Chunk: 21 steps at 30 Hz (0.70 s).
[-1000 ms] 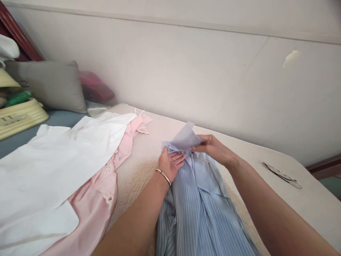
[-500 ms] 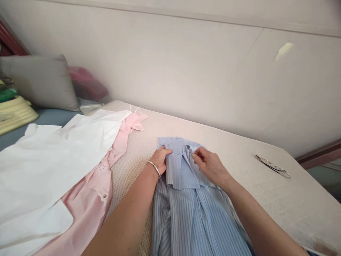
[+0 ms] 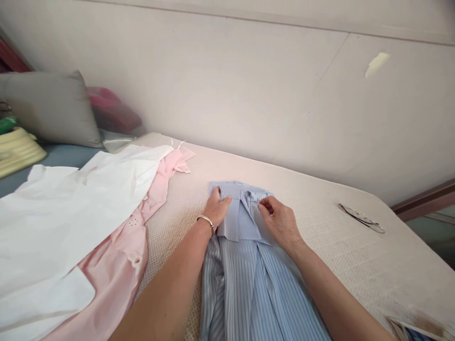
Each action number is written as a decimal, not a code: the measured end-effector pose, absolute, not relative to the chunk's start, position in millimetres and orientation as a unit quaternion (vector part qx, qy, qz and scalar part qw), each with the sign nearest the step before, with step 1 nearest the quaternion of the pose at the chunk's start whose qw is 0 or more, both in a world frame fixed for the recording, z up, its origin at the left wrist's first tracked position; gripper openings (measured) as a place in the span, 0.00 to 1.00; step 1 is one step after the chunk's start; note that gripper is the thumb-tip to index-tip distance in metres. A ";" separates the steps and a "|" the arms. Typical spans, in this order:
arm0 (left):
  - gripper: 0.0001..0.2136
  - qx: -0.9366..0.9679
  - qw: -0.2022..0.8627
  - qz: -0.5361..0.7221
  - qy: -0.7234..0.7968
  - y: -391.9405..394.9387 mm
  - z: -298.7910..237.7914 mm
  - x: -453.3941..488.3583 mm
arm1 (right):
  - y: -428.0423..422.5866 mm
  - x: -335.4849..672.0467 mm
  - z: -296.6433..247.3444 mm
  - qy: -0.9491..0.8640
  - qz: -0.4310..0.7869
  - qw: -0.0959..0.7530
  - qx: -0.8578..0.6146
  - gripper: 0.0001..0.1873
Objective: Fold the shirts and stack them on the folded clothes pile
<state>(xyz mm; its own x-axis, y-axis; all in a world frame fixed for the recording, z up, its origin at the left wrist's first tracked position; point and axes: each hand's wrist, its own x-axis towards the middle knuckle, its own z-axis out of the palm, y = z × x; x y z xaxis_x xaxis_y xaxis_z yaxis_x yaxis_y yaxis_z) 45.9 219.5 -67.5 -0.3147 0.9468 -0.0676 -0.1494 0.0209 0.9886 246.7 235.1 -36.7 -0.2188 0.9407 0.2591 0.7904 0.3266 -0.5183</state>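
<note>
A light blue striped shirt (image 3: 245, 279) lies lengthwise on a beige mattress pad (image 3: 355, 265), its collar end folded down at the far end. My left hand (image 3: 217, 208), with a silver bangle on the wrist, rests on the left part of the collar, thumb and fingers gripping the cloth. My right hand (image 3: 279, 220) pinches the collar fabric on the right side, fingers curled.
A white garment (image 3: 64, 213) lies over a pink garment (image 3: 138, 241) at the left. A pair of glasses (image 3: 360, 218) sits at the right on the pad. A grey pillow (image 3: 53, 109), a red pillow (image 3: 112, 111) and a yellow object (image 3: 17, 149) stand at the far left. The wall runs close behind.
The collar flap that my right hand held up a second ago now lies folded flat on the shirt. Both hands came down onto it and have shifted only slightly since.
</note>
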 end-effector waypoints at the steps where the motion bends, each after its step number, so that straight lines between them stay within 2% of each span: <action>1: 0.18 0.385 0.437 0.582 0.568 219.1 -65.7 45.0 | 236.7 248.6 -38.7 -0.780 0.121 0.264 -0.554 0.12; 3: 0.22 0.413 0.372 0.533 0.638 217.3 -59.4 42.9 | 239.6 250.3 -43.4 -0.808 0.088 0.251 -0.526 0.16; 6: 0.28 0.486 0.195 0.444 0.727 212.1 -49.9 41.6 | 241.9 248.8 -51.4 -0.845 0.052 0.231 -0.480 0.26; 9: 0.28 0.637 0.035 0.347 0.687 205.7 -52.1 46.2 | 241.0 245.1 -61.1 -0.871 0.038 0.155 -0.466 0.36; 12: 0.26 0.733 0.036 0.233 0.638 201.1 -66.7 54.4 | 240.4 240.9 -70.9 -0.881 0.034 0.078 -0.466 0.38; 14: 0.26 0.746 0.064 0.188 0.636 199.7 -76.4 58.3 | 242.4 238.5 -73.9 -0.882 0.036 0.064 -0.466 0.37; 18: 0.27 0.741 0.085 0.167 0.644 200.7 -82.6 59.2 | 241.4 243.9 -60.8 -0.877 0.087 0.066 -0.468 0.36; 21: 0.28 0.741 0.091 0.156 0.647 203.4 -81.1 57.9 | 211.3 271.4 -37.2 -0.867 0.107 0.108 -0.474 0.33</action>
